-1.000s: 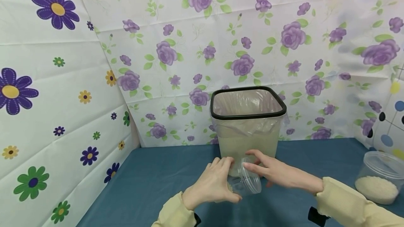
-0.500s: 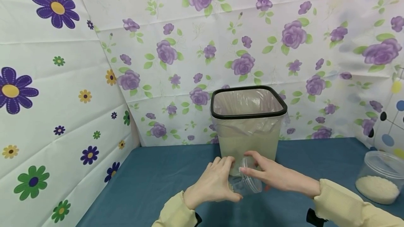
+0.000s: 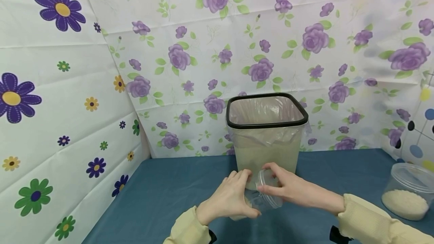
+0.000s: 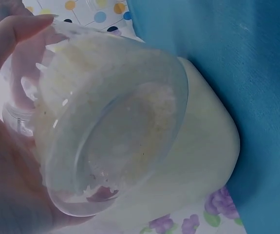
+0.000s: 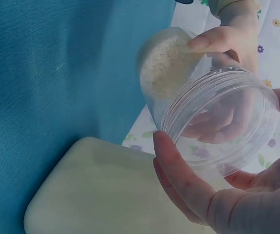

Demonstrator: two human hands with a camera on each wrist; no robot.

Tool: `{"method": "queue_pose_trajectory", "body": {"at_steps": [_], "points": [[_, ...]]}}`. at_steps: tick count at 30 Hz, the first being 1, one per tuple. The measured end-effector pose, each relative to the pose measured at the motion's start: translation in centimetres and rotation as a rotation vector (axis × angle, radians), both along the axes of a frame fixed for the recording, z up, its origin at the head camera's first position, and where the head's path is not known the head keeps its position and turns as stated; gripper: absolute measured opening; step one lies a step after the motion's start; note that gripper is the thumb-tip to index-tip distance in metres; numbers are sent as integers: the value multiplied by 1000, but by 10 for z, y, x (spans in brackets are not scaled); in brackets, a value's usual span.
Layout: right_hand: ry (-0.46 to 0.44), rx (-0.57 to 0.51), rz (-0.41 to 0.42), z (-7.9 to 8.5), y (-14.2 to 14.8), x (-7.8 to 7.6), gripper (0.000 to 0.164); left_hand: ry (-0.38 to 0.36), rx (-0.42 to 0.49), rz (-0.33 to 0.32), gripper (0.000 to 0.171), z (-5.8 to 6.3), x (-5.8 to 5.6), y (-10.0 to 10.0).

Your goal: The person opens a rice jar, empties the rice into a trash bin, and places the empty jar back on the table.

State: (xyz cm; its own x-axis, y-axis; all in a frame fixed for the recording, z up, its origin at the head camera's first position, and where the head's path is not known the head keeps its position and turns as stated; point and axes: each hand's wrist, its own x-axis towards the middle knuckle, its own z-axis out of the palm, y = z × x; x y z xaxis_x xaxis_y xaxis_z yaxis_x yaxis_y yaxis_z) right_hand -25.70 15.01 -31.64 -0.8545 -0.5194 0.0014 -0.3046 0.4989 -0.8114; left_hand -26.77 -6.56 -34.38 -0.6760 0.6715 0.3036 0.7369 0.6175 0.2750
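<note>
A clear plastic jar lies tipped on its side above the table, its mouth to the right in the head view. Pale rice-like grains show inside, towards its base. My left hand grips the jar's body, thumb on the near side and fingers on the far side. At the mouth, my right hand holds the clear round lid by its rim, fingers and thumb curled round the edge. Whether the lid is fully seated on the threads, I cannot tell.
Right behind the hands stands a beige bin with a black rim and a plastic liner. Another clear lidded jar holding white grains is at the far right of the blue table. Flowered cloth hangs behind.
My right hand has shifted slightly left, and its fingers and thumb have come in round the lid's rim. The left hand and the jar have hardly moved.
</note>
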Motion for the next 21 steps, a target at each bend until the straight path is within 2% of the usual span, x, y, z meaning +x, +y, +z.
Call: {"method": "queue_pose_trajectory", "body": {"at_steps": [5,13,21], "points": [[52,6,28,0,0,1,58,-91,35,-20,76,-1,-1,-2],[168,38,66,1,3,3,60,-176,74,-28,73,-1,-1,-4],[201,32,78,3,5,3,57,-199,90,-34,72,-2,-2,-7]]}}
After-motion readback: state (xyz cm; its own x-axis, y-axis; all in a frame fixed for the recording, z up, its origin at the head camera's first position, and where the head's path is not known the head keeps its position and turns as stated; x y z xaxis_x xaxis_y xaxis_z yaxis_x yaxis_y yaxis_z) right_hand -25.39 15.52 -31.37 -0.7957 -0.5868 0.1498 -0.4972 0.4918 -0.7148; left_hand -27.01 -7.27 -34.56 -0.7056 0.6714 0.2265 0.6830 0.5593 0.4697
